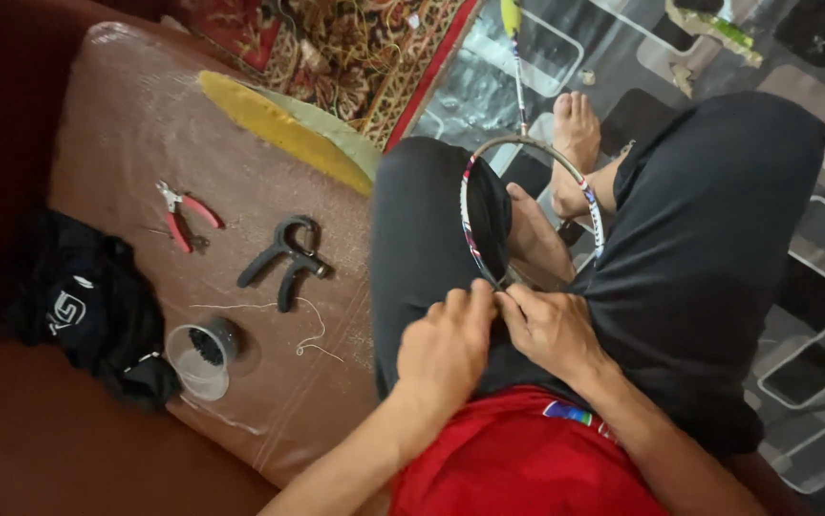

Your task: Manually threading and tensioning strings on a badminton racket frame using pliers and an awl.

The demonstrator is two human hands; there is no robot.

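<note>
A badminton racket frame (470, 222) without visible strings rests between my knees, its head toward me and its shaft (519, 91) pointing away over the floor. My left hand (446, 349) and my right hand (551, 325) meet at the near end of the frame, fingers pinched together on its rim. What the fingertips pinch is too small to tell. I sit on a brown sofa (145, 143) in black shorts and a red shirt.
On the sofa seat to my left lie red-handled pliers (183, 215), a black hand gripper (288, 258), a loose piece of white string (312, 330), a clear plastic cup (200, 358) and a black cloth bag (87, 306). A yellow cushion (283, 129) lies beyond.
</note>
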